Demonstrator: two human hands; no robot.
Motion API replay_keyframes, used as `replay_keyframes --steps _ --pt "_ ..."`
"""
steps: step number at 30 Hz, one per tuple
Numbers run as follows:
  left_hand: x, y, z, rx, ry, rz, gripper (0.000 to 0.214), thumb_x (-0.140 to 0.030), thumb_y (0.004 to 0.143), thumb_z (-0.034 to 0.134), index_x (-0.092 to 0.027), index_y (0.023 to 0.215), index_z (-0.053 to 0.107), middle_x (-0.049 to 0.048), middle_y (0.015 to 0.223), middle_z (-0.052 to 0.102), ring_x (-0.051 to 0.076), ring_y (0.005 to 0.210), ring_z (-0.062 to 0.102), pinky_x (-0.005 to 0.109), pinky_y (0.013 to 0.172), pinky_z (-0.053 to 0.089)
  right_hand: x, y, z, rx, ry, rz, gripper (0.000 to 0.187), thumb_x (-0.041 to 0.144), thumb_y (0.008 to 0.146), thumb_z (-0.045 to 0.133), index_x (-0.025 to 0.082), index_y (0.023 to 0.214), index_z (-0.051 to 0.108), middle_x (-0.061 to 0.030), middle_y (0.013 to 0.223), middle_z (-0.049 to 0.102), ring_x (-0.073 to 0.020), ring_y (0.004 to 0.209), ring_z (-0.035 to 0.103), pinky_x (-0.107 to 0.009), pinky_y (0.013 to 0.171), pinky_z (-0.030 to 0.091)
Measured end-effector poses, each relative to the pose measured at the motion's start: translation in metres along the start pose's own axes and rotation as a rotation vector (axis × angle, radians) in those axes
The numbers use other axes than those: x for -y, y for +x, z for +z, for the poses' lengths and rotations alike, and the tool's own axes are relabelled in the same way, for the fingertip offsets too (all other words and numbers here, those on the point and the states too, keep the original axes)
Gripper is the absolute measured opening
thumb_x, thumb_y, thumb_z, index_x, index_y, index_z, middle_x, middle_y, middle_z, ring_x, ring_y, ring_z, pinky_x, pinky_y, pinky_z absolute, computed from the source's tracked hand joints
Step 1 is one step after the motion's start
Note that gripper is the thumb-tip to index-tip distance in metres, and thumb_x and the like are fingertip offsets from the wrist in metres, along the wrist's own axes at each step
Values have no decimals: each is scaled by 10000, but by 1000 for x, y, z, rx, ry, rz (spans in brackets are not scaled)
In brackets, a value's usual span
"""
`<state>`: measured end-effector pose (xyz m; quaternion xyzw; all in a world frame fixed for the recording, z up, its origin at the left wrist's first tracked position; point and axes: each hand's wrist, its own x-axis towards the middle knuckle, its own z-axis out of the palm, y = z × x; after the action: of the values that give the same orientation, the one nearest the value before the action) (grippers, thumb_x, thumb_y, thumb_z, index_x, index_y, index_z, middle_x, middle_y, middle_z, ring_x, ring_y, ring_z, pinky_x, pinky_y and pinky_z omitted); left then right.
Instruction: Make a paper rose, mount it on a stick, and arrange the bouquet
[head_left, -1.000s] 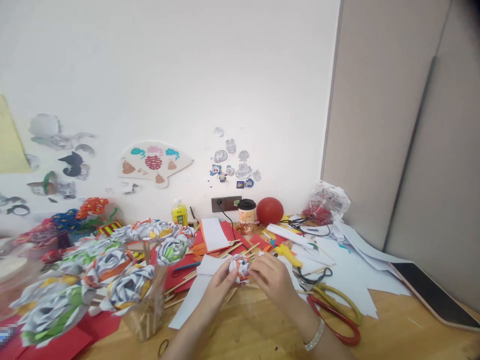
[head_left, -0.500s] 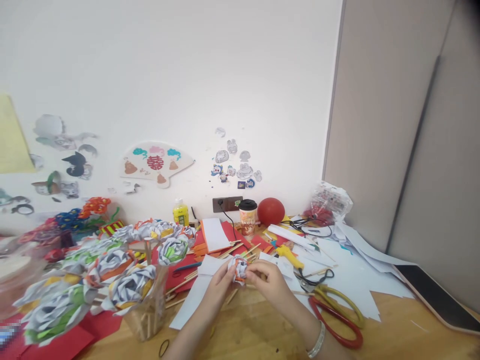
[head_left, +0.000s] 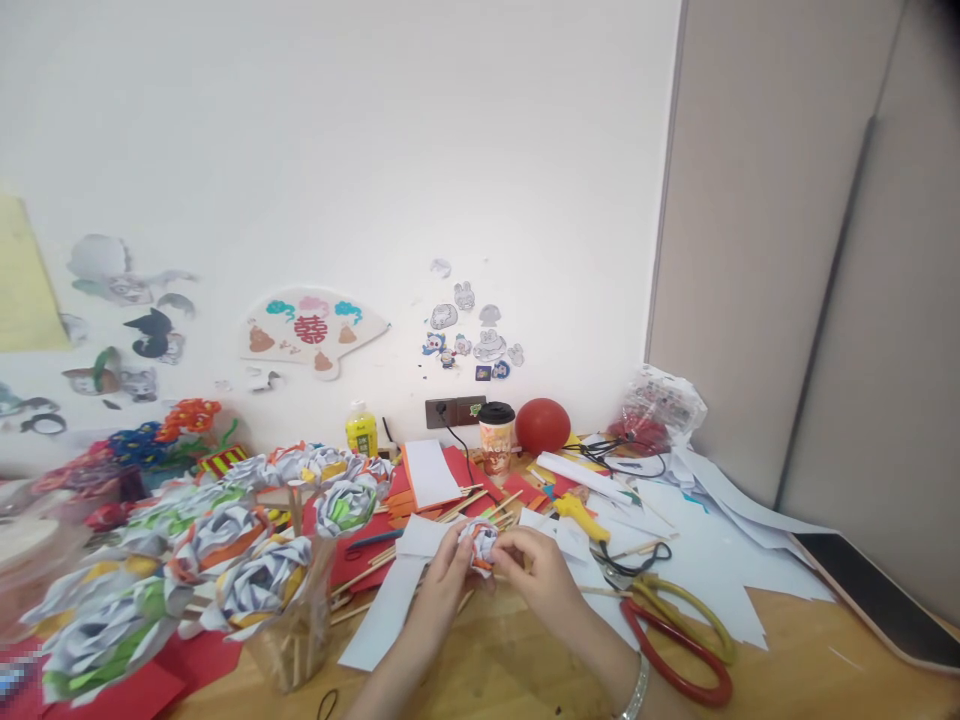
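In front of the cup (head_left: 496,440): a small paper flower (head_left: 481,546), white with orange showing between the folds, held between both hands just over the bench (head_left: 510,670)
Left hand (head_left: 444,575): in front of the cup, its grip clasping the left side of the paper flower
Right hand (head_left: 534,565): in front of the cup and a little right, its grip pinching the right edge of the paper flower; a shiny bracelet (head_left: 639,685) circles the wrist
Sticks (head_left: 382,562): wooden, scattered in front of the cup and to its left
White strip (head_left: 379,625): paper, in front of the cup and left, beside the left forearm
Other flowers (head_left: 259,580): crowded well left of the cup, white with green, yellow and orange
Bottle (head_left: 361,430): yellow, upright, left of the cup
Balloon (head_left: 543,427): red, just right of the cup
Yellow tool (head_left: 583,516): in front of the cup, to its right
Scissors (head_left: 721,693): farther in front and right of the cup, with one red and one yellow handle
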<state>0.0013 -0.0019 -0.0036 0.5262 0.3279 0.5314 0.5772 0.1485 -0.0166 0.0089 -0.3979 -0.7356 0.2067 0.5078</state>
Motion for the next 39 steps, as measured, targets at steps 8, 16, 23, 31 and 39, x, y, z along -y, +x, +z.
replay_keyframes --steps 8,16,23,31,39 --pt "2 -1 -3 -35 153 49 569 -602 766 501 -190 1141 388 16 864 571 162 637 557 337 648 468 -6 0 5 -11 65 84 97 235 795 584 183 722 620 4 685 622 -137 612 547 -232 583 415" --pt "1 -2 -4 -38 197 55 555 -584 774 505 -198 1162 409 46 946 583 190 731 574 332 670 468 -6 1 4 -34 51 57 177 287 831 543 178 714 619 -14 709 623 -157 672 559 -252 628 419" --pt "0 -6 -6 127 218 81 621 -475 797 546 -201 1310 326 1 798 577 173 713 530 316 739 413 -7 4 0 -97 104 107 198 321 817 533 172 719 621 -26 709 648 -163 653 571 -258 601 430" --pt "0 -7 -6 56 297 105 527 -470 824 504 -193 1259 399 -2 756 564 180 692 516 312 712 415 -6 3 1 -53 215 104 224 357 833 529 178 758 640 -32 748 667 -167 697 600 -267 649 473" --pt "-5 -9 -3 29 345 85 506 -460 836 482 -196 1256 381 0 813 554 174 721 506 309 747 416 -4 4 1 -58 154 125 158 312 786 588 176 739 652 -23 731 664 -162 674 592 -260 626 459"
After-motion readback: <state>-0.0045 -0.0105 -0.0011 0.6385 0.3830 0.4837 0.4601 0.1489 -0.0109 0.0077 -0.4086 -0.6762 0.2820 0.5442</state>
